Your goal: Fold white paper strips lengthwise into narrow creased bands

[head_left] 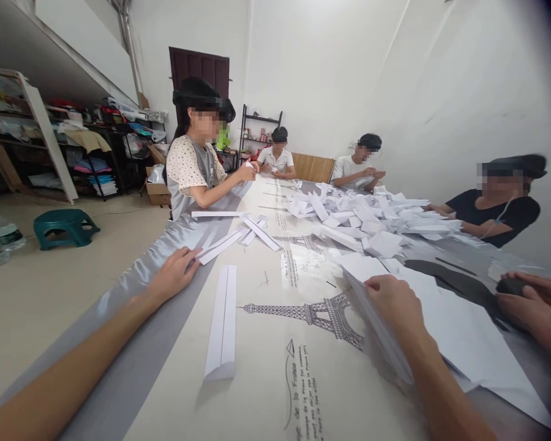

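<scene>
Left hand (174, 274) rests open touching folded strips (220, 245); right hand (395, 303) grips paper sheet (459, 331).

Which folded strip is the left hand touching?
The left hand touches the slanted strip near the table's edge; the long upright strip lies apart, untouched, nearer the camera.

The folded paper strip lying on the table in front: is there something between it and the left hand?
Nothing visible. Bare tablecloth separates the left hand from the folded paper strip; that hand touches another strip farther away.
</scene>
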`<state>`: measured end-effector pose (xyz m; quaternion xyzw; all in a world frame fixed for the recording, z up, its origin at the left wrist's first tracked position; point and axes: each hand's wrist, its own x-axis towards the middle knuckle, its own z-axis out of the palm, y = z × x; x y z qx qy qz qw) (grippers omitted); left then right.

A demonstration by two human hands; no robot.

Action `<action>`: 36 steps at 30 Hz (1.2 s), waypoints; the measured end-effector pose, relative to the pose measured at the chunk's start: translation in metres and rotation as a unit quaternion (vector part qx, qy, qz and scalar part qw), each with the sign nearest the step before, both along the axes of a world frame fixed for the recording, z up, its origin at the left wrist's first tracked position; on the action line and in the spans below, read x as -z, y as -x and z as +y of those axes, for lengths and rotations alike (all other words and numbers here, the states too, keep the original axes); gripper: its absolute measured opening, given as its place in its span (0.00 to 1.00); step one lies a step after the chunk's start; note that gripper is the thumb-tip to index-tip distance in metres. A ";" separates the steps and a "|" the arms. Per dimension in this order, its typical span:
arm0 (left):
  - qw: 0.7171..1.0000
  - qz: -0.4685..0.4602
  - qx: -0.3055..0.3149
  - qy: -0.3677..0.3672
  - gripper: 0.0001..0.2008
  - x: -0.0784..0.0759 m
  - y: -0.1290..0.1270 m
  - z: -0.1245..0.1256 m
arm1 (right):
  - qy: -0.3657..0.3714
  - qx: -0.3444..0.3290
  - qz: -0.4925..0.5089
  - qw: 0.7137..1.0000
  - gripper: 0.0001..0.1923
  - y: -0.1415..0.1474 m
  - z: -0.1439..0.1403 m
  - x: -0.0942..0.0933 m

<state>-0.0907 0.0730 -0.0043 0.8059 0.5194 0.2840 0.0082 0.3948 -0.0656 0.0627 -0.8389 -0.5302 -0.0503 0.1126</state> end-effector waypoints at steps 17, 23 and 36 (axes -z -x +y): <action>0.968 0.024 0.191 -0.164 0.16 -0.012 -0.044 -0.031 | -0.012 0.007 0.050 0.999 0.12 0.007 -0.002 -0.005; 0.962 0.037 0.262 -0.059 0.15 -0.014 -0.061 -0.049 | -0.146 -0.010 -0.010 0.989 0.12 0.030 -0.006 -0.006; 0.910 -0.246 0.128 0.310 0.20 -0.033 -0.124 -0.111 | -0.213 -0.504 0.065 0.834 0.10 0.161 -0.034 0.050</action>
